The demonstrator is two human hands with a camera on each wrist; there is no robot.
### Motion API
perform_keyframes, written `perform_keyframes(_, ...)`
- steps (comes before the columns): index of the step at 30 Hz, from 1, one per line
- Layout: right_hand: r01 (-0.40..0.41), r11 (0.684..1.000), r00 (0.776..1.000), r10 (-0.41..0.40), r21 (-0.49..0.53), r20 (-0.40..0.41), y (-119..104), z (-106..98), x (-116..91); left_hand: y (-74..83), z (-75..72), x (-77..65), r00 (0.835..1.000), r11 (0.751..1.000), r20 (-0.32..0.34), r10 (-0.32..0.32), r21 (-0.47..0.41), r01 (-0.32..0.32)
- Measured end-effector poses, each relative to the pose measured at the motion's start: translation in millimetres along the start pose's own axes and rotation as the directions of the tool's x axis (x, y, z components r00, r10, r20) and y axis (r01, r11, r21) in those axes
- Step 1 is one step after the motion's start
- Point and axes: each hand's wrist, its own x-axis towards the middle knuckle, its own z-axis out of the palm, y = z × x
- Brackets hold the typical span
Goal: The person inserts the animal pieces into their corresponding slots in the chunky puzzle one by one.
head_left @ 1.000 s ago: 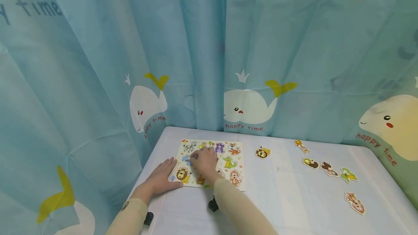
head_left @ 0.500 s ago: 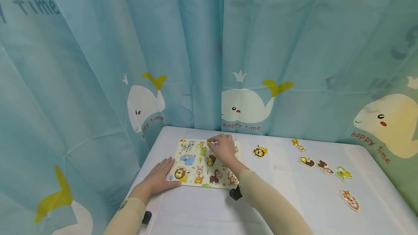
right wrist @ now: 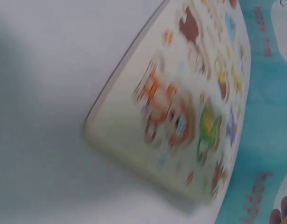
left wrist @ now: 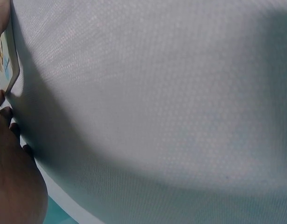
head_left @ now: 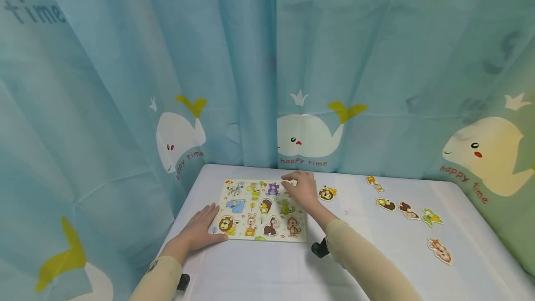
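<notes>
A: Why's the left hand (head_left: 197, 230) flat, fingers out?
B: Likely steadying the cream, rectangular, wood-look animal board (head_left: 241, 218) beside it.
A: Right hand (head_left: 302, 193)?
B: Over its far corner, fingers relaxed, nothing visibly pinched.

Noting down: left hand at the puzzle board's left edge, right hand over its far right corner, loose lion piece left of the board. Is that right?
One slip: the loose lion piece lies right of the puzzle board, as the head view shows. The rest stands: left hand at its left edge, right hand over its far right corner.
</notes>
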Motion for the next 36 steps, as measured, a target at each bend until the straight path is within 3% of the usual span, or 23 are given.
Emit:
perform_keyframes(8,-0.048,0.997,0.997,0.044,-0.064,-0.056,40.8,-36.3,-6.2,0.0,-0.9,-1.3,1.000,1.000,0.006,0.004,-0.003,-0.004)
perform_keyframes(13,-0.118,0.987,0.991,0.110,-0.108,-0.076,68.9,-60.1,-13.3,-0.1,-1.0,-3.0,1.000,1.000,0.004,0.006,-0.010,-0.006)
perform_keyframes(17,-0.176,0.975,0.982,0.165,-0.135,-0.088,91.6,-82.0,-22.6,-0.6,-0.7,-2.4,1.000,1.000,0.009,0.009,-0.008,-0.009)
perform_keyframes(23,-0.260,0.943,0.959,0.226,-0.210,-0.172,129.5,-112.9,-39.2,0.2,-2.4,-2.8,1.000,1.000,0.011,0.015,-0.006,-0.015)
perform_keyframes(28,-0.373,0.900,0.916,0.319,-0.226,-0.242,155.3,-135.3,-54.3,1.2,-3.3,-4.2,1.000,1.000,0.010,0.017,-0.002,-0.017)
perform_keyframes(36,-0.561,0.801,0.815,0.492,-0.209,-0.305,175.0,-158.2,-72.1,0.7,-2.3,-3.8,1.000,1.000,0.003,0.027,-0.002,-0.027)
